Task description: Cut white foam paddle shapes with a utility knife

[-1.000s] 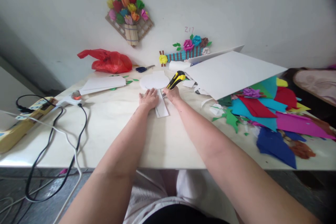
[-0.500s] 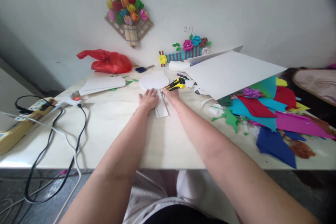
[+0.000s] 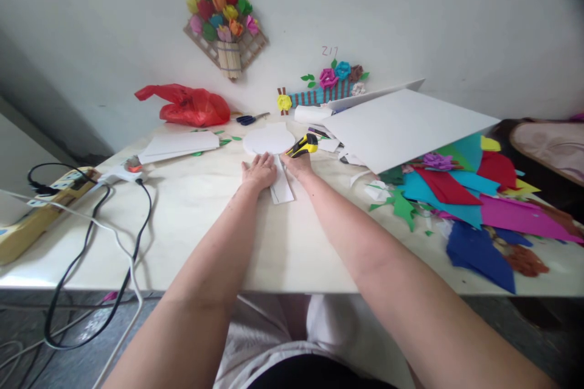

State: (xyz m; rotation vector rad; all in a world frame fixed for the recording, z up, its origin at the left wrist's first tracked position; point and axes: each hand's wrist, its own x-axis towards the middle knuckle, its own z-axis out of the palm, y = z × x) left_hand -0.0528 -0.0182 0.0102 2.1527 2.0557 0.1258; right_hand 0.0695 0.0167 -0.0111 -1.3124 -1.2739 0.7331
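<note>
A white piece with a rounded top (image 3: 269, 138) and a narrow strip-like lower part lies on the table in front of me. My left hand (image 3: 259, 171) presses flat on its narrow part, fingers slightly spread. On the right edge of that part, my right hand (image 3: 297, 165) is closed around a yellow and black utility knife (image 3: 305, 144), whose handle leans up to the right. The knife's blade tip is hidden or too small to make out.
Large white boards (image 3: 410, 127) and coloured sheets (image 3: 456, 188) cover the right side. Blue scissors (image 3: 252, 119), a red plastic bag (image 3: 195, 107) and white sheets (image 3: 180, 146) lie behind to the left. A power strip (image 3: 55, 200) with cables (image 3: 132, 255) is at far left.
The knife and my right hand have shifted slightly to the left, and the knife handle stands a little steeper. My left hand stays on the white piece.
</note>
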